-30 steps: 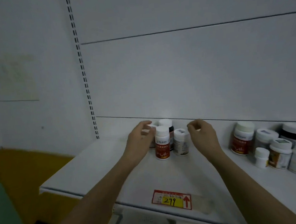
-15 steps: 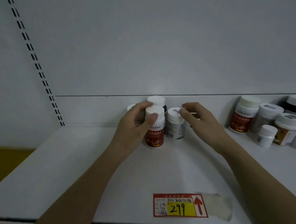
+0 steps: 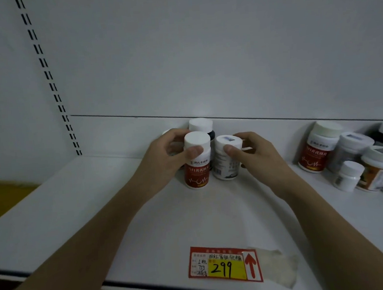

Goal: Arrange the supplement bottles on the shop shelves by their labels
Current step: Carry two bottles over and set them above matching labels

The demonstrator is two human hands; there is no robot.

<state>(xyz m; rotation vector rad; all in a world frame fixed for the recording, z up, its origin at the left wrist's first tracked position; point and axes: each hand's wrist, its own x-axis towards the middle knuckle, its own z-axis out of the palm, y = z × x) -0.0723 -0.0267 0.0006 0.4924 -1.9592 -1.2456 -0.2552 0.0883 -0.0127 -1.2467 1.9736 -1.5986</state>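
Observation:
A red-labelled bottle (image 3: 197, 167) with a white cap stands on the white shelf (image 3: 66, 210); my left hand (image 3: 164, 157) is wrapped around it, thumb on the front just under the cap. Beside it on the right stands a white bottle (image 3: 225, 162), gripped near its cap by my right hand (image 3: 254, 155). Behind these two, a dark bottle (image 3: 201, 127) with a white cap stands against the back panel. The cap of another bottle (image 3: 167, 132) peeks out behind my left fingers.
A cluster of several bottles (image 3: 354, 156) stands at the right of the shelf, among them a second red-labelled one (image 3: 314, 153). A red and yellow price tag (image 3: 225, 264) reading 299 is stuck near the front edge. A slotted upright (image 3: 47, 75) runs up the left.
Both hands have closed in on the middle bottles: the left now grips the red-labelled one, the right now grips the white one. The view has moved closer to the shelf.

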